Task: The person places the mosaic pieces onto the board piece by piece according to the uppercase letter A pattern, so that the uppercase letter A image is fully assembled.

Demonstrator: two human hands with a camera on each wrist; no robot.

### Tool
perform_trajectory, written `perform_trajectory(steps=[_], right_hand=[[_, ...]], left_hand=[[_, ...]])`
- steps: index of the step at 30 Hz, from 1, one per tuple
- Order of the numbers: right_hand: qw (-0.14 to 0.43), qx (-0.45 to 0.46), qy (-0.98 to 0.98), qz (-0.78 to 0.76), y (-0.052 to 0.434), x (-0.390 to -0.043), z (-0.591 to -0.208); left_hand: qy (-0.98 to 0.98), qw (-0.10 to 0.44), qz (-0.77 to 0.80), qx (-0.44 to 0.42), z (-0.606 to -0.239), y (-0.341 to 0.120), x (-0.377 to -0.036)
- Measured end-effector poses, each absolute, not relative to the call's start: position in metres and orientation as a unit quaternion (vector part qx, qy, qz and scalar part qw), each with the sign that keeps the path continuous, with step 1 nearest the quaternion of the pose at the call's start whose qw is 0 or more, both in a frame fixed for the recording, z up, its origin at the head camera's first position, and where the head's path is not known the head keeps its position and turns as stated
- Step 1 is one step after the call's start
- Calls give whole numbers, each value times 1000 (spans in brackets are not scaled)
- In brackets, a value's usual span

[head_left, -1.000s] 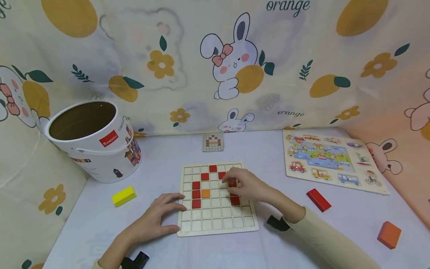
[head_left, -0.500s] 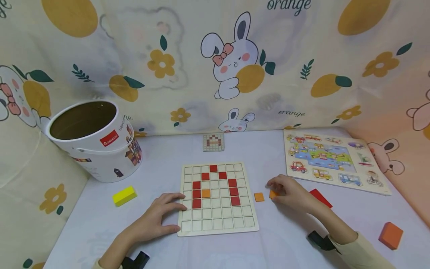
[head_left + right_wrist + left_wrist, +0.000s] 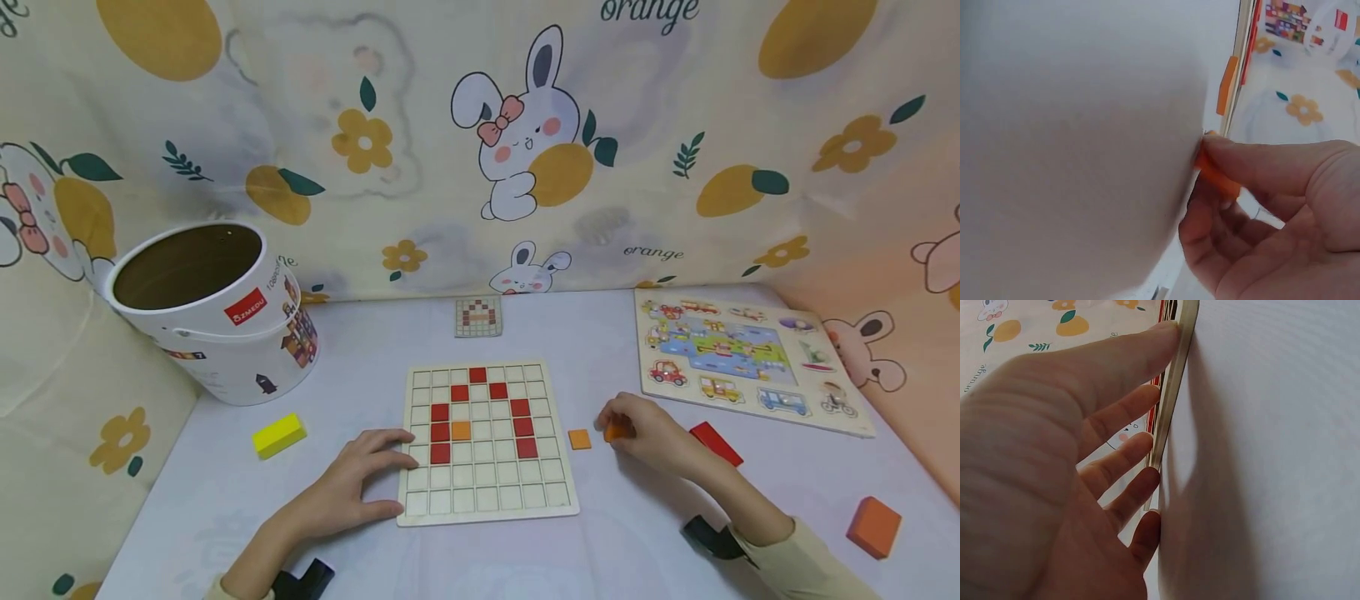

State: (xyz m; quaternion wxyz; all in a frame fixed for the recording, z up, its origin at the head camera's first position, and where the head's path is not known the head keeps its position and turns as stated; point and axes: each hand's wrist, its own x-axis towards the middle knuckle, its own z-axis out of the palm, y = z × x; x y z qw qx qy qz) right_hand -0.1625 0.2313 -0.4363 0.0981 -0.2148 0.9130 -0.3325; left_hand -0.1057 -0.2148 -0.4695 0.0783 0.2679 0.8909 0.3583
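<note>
A wooden grid board lies mid-table with several red tiles forming an arch and one orange tile inside it. My left hand rests flat against the board's left edge, fingers straight. Right of the board, my right hand pinches a small orange tile, seen at my fingertips in the right wrist view. A second loose orange tile lies on the table between that hand and the board.
A white tub stands open at the back left, a yellow block in front of it. A small pattern card lies behind the board. A vehicle puzzle, a red block and an orange block are to the right.
My right hand left the board, where it set a red tile, and moved right to the loose orange tiles, pinching one. The left hand has stayed put.
</note>
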Motion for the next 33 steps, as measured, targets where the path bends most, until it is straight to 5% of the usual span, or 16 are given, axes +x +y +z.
perform_trajectory(steps=[21, 33], right_hand=[[184, -354, 806, -437, 110, -210, -431], [220, -369, 803, -412, 88, -208, -432]], left_hand=[[891, 84, 357, 267, -471, -215, -107], [893, 78, 352, 269, -473, -215, -107]])
